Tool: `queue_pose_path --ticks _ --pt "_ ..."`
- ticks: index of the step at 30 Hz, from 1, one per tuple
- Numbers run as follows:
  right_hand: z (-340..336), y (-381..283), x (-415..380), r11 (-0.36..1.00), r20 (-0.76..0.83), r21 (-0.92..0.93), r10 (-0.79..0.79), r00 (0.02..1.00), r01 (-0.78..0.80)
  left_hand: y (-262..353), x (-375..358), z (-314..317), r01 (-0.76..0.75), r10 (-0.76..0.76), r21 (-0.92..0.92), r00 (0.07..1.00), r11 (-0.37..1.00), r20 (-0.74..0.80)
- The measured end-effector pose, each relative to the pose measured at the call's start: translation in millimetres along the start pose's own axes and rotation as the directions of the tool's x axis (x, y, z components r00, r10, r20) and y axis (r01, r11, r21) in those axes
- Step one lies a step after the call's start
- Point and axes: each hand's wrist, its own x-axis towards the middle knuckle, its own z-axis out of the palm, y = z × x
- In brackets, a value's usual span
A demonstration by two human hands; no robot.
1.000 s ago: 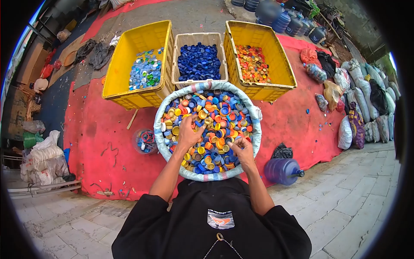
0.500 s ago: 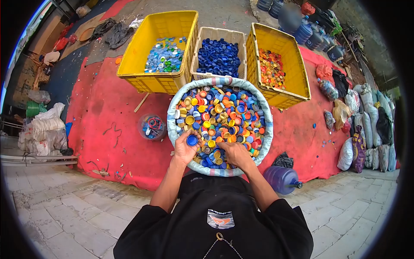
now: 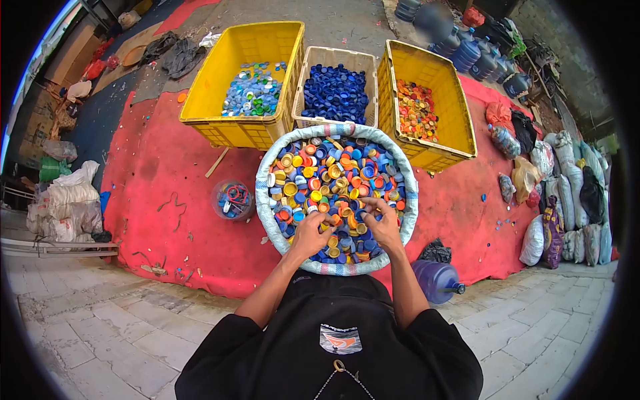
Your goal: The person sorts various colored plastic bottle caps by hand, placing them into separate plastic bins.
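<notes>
Both hands in the mixed caps

The left hand [image 3: 311,233] and right hand [image 3: 383,225] rest curled, fingers bent, on the bottle caps [image 3: 333,180] in the round basket [image 3: 265,203]; whether either pinches one is unclear. Three crates sit at twelve o'clock.

Both hands rest palm down in the round sack of mixed bottle caps [image 3: 333,180], so the caps beneath the left hand [image 3: 311,235] and the right hand [image 3: 385,225] are covered, and it is impossible to tell whether the fingertips pinch any cap. The sack's near rim disappears behind the person's black shirt [image 3: 333,333]. The small clear tub [image 3: 232,199] on the red mat holds tangled bits too small to identify. The big blue jugs [image 3: 467,47] at the top are blurred and partly cut by the dark lens border, as are the stuffed bags [image 3: 580,193] at the right. The lying blue jug [image 3: 435,280] is partly hidden by the right arm.
</notes>
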Motion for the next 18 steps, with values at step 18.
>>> queue_pose_path --ticks 18 --pt "-21.1 27.8 -40.8 0.262 0.131 0.942 0.286 0.949 -0.209 14.4 9.3 32.5 -0.155 0.058 0.337 0.958 0.929 0.279"
